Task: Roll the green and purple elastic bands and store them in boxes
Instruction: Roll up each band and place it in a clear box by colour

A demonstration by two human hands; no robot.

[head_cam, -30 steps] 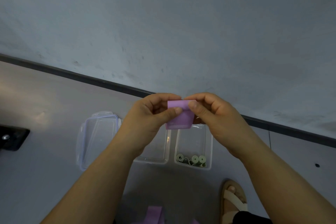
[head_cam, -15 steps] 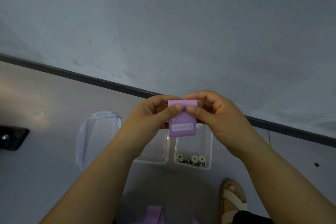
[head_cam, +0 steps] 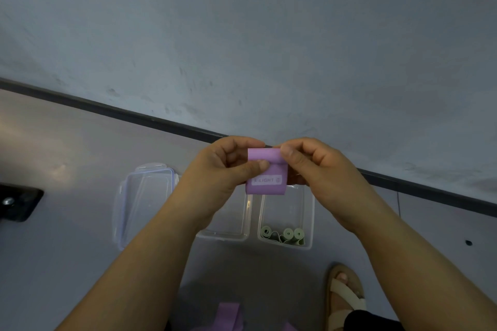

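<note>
Far left: a dark object (head_cam: pixel 18 203) is lying on the floor (head_cam: pixel 80 158), cut by the frame edge; I cannot tell what it is

Next: a clear lid (head_cam: pixel 144 201) is lying flat on the floor, just beside an empty clear box (head_cam: pixel 223 236). My left forearm is covering part of that box

My left hand (head_cam: pixel 215 177) is hovering above the boxes. Thumb and curled fingers are pinching the upper left part of the purple band (head_cam: pixel 269 187)

The purple band is hanging in the air between both hands, above the gap between the two boxes and touching neither. Its top edge is looking turned over; rolled or only folded, I cannot tell. A white label with "LIGHT" printed on it is facing me, and the lower part is hanging flat

My right hand (head_cam: pixel 322 177) is pinching the upper right corner of the band, thumb in front and fingers curled behind

Below it, a second clear box (head_cam: pixel 309 209) is sitting just right of the empty one, walls near or touching. Three green rolls (head_cam: pixel 288 234) are lying along its near wall

Bottom centre: more purple material (head_cam: pixel 228 314) is showing at the frame edge. Right of it, a foot in a pale sandal (head_cam: pixel 345 298) is resting on the floor
</note>
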